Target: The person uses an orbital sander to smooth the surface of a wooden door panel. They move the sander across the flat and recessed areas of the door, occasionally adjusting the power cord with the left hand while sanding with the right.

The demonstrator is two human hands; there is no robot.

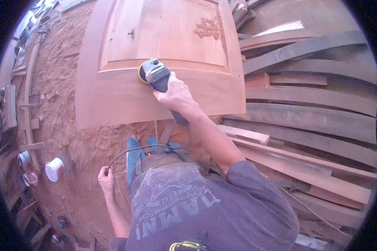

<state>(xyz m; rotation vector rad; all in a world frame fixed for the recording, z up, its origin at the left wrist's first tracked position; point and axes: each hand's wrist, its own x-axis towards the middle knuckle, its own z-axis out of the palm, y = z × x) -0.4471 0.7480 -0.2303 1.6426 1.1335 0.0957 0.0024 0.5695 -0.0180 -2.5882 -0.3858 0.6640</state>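
Note:
My right hand is wrapped round the body of an angle grinder with a grey head and a yellow-edged disc. The disc rests on, or just over, the lower rail of a wooden panel door, near the edge of its raised panel. Low on the left, my left hand pinches a dark power cord, which arcs across in front of my body and away from the door. A patch of rough brown wood dust lies on the panel's upper right.
Stacked planks and beams fill the right side, close to the door. Reddish sawdust covers the ground. A white bucket stands at the left, with smaller containers beside it. Long timber runs along the far left.

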